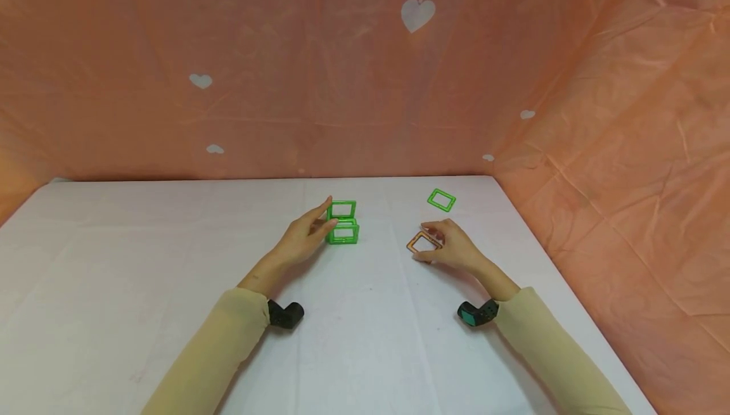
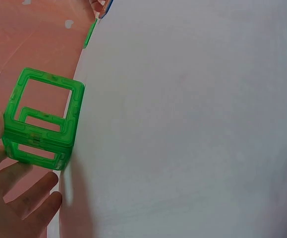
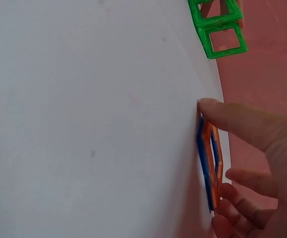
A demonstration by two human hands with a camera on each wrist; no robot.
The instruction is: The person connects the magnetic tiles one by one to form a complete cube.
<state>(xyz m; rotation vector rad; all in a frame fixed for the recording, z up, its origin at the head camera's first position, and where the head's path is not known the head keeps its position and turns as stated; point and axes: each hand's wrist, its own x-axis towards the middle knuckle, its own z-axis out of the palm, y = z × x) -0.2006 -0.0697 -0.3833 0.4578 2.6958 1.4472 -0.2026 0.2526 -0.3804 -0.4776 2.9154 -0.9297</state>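
Green see-through magnetic tiles [image 1: 344, 235] form a small box shape near the middle of the table, with one tile [image 1: 342, 209] at its back. My left hand [image 1: 299, 241] holds this box from its left side, thumb in front and index finger behind; the left wrist view shows the box [image 2: 44, 119] close up. On the right, my right hand [image 1: 453, 247] pinches an orange magnetic tile [image 1: 414, 239] by its edges, low over the table. A blue tile [image 3: 204, 163] lies against the orange one in the right wrist view.
A loose green tile [image 1: 441, 200] lies flat beyond the right hand. The white-covered table [image 1: 353, 339] meets an orange curtain [image 1: 319, 85] with pale hearts at the back and another hanging side on the right [image 1: 644, 180].
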